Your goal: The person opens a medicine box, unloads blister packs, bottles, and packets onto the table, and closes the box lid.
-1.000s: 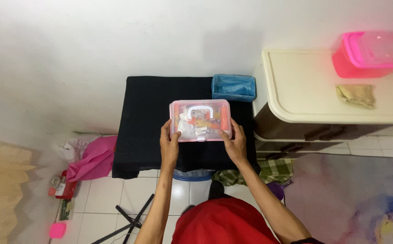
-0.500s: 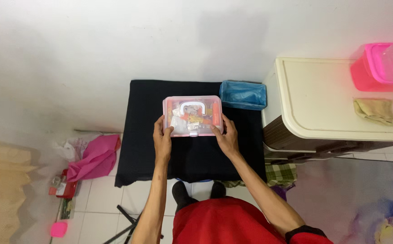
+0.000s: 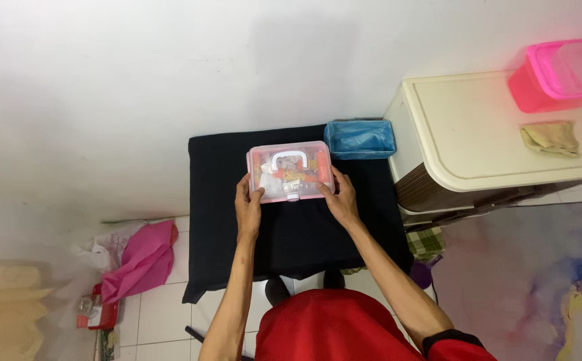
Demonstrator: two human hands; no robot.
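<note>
On the black-covered counter [image 3: 291, 227], toward its far edge near the white wall, a pink translucent plastic case [image 3: 290, 172] with a white carry handle lay flat, its lid closed and a small latch facing the person. The left hand [image 3: 247, 207] gripped the case's near left corner, fingers curled against the side and thumb on the lid. The right hand [image 3: 340, 200] held the near right corner in like manner, thumb resting on the lid edge; both sets of fingers were closed on the case. Mixed small items (orange, yellow and white, too small to identify) showed through the lid. A blue plastic-lined container [image 3: 360, 138] stood just beside the case at the counter's far right corner, apart from it. To the right stood a cream-topped cabinet [image 3: 492, 134] carrying a pink lidded box [image 3: 562, 73] and a folded tan cloth [image 3: 550, 137], well apart from the hands. On the tiled floor to the left lay a pink bag [image 3: 140, 257]. The person wore a red garment [image 3: 334, 327].
</note>
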